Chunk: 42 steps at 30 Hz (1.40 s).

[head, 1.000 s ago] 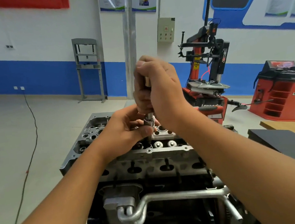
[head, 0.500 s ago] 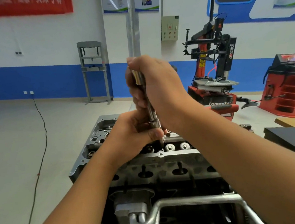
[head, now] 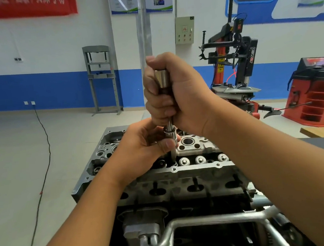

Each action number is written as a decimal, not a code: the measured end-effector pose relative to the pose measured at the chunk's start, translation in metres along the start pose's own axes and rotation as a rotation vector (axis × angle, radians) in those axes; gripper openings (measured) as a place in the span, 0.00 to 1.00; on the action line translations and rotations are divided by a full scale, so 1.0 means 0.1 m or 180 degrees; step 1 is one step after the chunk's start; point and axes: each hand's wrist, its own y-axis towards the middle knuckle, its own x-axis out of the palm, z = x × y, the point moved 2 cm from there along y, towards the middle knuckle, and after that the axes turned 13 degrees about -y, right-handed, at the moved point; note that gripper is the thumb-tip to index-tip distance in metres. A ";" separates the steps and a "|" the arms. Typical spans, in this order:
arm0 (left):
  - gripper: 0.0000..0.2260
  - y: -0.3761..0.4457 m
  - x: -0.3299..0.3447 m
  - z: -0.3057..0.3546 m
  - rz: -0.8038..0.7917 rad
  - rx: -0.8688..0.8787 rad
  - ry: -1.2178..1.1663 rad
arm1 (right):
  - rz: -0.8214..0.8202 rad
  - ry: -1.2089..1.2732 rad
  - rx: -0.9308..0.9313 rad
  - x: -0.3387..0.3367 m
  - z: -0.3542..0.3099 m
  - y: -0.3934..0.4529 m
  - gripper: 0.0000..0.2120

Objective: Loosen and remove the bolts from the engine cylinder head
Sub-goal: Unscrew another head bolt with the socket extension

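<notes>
R hand (head: pixel 184 101): a fist round the top of the tool (head: pixel 162 79). Fingers curled tight, thumb up top.
L hand (head: pixel 140 150): thumb + fingers pinch the socket (head: pixel 170 135), lower down the tool.
Tool: stands nearly straight up. Its thin end goes down into a hole at the front edge of the head (head: pixel 200 167).
Bolt: under the tool tip, deep in that hole. Can't see it.
Head: on top of the engine, right in front of the person, under both hands.
Step, I think: spin this bolt loose, then lift it out.
Do it well: hold the tool straight w/ R hand. No lean, or the tip may slip off the bolt. L hand only guides, w/ a light pinch so the tool can spin. Push down a bit while turning, slow at first. When the bolt feels loose, pull straight up and don't drop it back in.
Left to do: prob. more bolts; can't tell how many.
</notes>
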 end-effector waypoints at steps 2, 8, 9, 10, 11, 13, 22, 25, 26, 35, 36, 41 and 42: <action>0.14 0.01 0.01 0.01 0.0014 0.0030 0.0185 | 0.0561 -0.0243 -0.0017 -0.03 0.02 0.00 0.23; 0.16 0.02 0.04 0.01 0.0148 0.0025 0.0553 | 0.0999 -0.0341 -0.0024 -0.01 0.01 0.01 0.21; 0.16 0.02 0.04 0.01 0.0148 0.0016 0.0579 | 0.1056 -0.0337 -0.0051 0.01 0.01 0.02 0.21; 0.17 0.01 0.03 0.02 0.0129 0.0002 0.0597 | 0.1133 -0.0327 -0.0107 0.02 0.02 0.02 0.21; 0.17 0.01 0.03 0.02 0.0081 -0.0020 0.0598 | 0.1208 -0.0318 -0.0176 0.04 0.03 0.03 0.21; 0.16 0.01 0.03 0.03 -0.0077 -0.0097 0.0480 | 0.1246 -0.0316 -0.0206 0.06 0.04 0.04 0.22; 0.15 0.05 0.03 -0.01 -0.0262 -0.0124 0.0278 | 0.0151 -0.0014 0.0015 -0.07 0.05 0.13 0.26; 0.12 0.07 0.05 0.00 -0.0167 -0.0084 0.0412 | 0.0709 -0.0546 0.0178 -0.39 0.15 0.16 0.28; 0.11 0.07 0.05 0.00 -0.0145 -0.0071 0.0437 | 0.1023 -0.1380 0.0178 -0.54 0.20 0.13 0.25; 0.07 0.04 0.12 0.01 -0.0052 -0.0050 0.1118 | 0.0362 -0.5477 0.1144 -1.19 0.68 -0.26 0.10; 0.05 0.03 0.14 0.00 -0.0060 -0.0070 0.1302 | 0.0298 -0.5659 0.1162 -1.18 0.68 -0.29 0.10; 0.06 -0.01 0.20 0.00 -0.0026 -0.0025 0.1924 | 0.0921 -0.5913 0.0793 -1.19 0.58 -0.47 0.07; 0.06 -0.01 0.20 0.01 -0.0011 -0.0024 0.1952 | 0.1239 -0.5368 0.0862 -1.20 0.51 -0.50 0.08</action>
